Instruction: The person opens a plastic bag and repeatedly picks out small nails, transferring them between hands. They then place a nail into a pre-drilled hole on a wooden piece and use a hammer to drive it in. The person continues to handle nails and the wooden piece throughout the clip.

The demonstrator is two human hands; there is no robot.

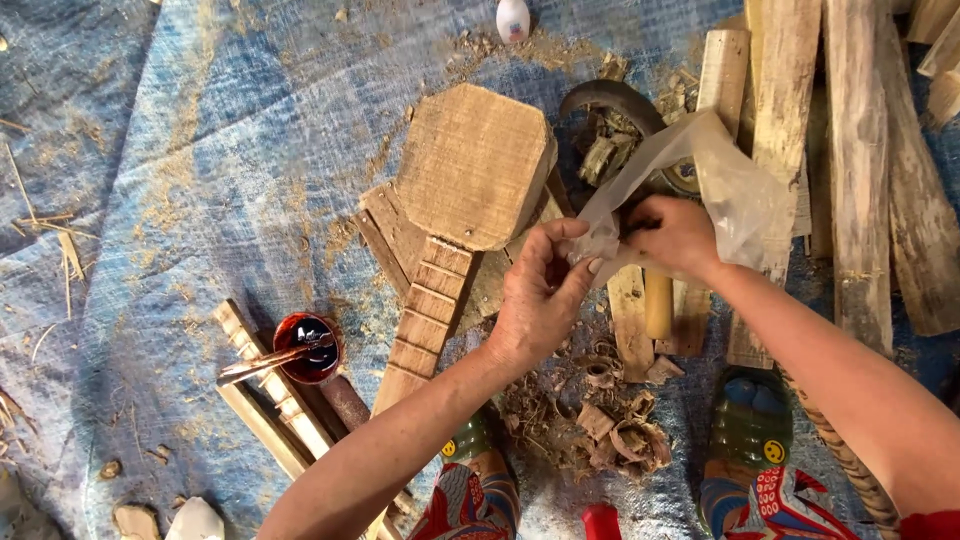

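Observation:
My left hand (540,290) pinches the lower edge of a clear plastic bag (740,190) near the middle of the view. My right hand (675,235) grips the same bag just to the right, its fingers bunched into the plastic. The bag billows up and to the right over the wood. Under both hands lies a carved wooden piece (470,170) with an octagonal head and a notched neck (425,320), resting flat on a blue tarp (200,150).
A small pot of dark red liquid (310,345) with a brush across it sits at lower left beside notched sticks (265,385). Rough planks (860,160) lie at right. Wood shavings (600,410) pile between my sandalled feet (748,420). A curved dark blade (615,100) lies above the bag.

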